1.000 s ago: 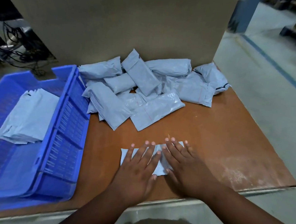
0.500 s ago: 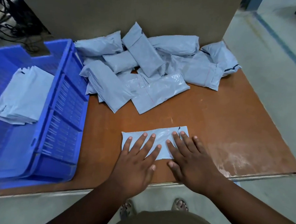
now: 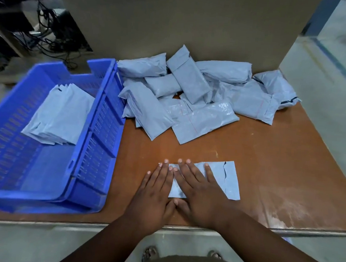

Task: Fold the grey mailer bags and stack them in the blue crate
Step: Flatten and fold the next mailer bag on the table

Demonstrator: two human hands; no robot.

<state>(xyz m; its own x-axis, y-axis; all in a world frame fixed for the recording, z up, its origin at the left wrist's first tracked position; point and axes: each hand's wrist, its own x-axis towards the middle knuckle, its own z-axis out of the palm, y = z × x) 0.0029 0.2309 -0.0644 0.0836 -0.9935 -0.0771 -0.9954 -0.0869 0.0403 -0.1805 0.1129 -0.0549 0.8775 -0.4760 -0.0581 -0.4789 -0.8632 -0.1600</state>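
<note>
meanwhile, at a brown table (image 3: pixel 258 157), a person presses both hands flat on a grey mailer bag (image 3: pixel 229 180) lying near the table's front edge. the left hand (image 3: pixel 155 193) rests with straight fingers spread, its palm on the bare wood just left of the bag and its fingertips reaching over the bag's left end. the right hand (image 3: pixel 199 192) lies palm down across the bag's left half, fingers straight and fanned, the inner edges of the two hands touching. neither hand grips anything; both are laid flat and pressing. the bag's right portion sticks out uncovered to the right of the right hand, showing a dark wavy seam line.

behind the bag, toward the back of the table, sits a loose pile of grey mailer bags (image 3: pixel 190 99), plump and overlapping, resting against a tall cardboard wall (image 3: pixel 175 22). to the left of the pile and of the hands stands the blue crate (image 3: pixel 104 138), slotted along its sides, its right wall just beside the pile. inside the crate, toward its far half, lies a stack of folded bags (image 3: pixel 60 114), flat and fanned slightly at the edges.

left of the cardboard wall, dark cables (image 3: pixel 52 32) tangle on the floor. below the table's front edge, sandalled toes (image 3: pixel 149 253) show.
</note>
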